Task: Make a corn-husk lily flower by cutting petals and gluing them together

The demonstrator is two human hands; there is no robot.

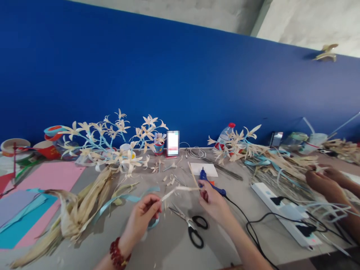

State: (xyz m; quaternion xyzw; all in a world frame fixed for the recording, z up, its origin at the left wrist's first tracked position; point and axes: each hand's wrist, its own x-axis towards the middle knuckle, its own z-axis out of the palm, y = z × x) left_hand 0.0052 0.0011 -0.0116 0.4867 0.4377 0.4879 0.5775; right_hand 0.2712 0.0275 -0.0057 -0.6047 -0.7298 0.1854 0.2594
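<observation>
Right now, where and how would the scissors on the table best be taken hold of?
Likely by the black handle loops, coming from the near right: the scissors lie with blades parted, pointing away and left, loops nearer the camera. The right hand looks well placed, once it lets go of the pale strip.

Blurred past reading: phone screen (173,143). Cut off below: wearer's forearms (243,232). Cut off at right: co-worker's forearms (339,198). Partly hidden behind flowers (239,140): red-capped bottle (225,134); behind right hand (210,197): glue gun (220,190).
</observation>
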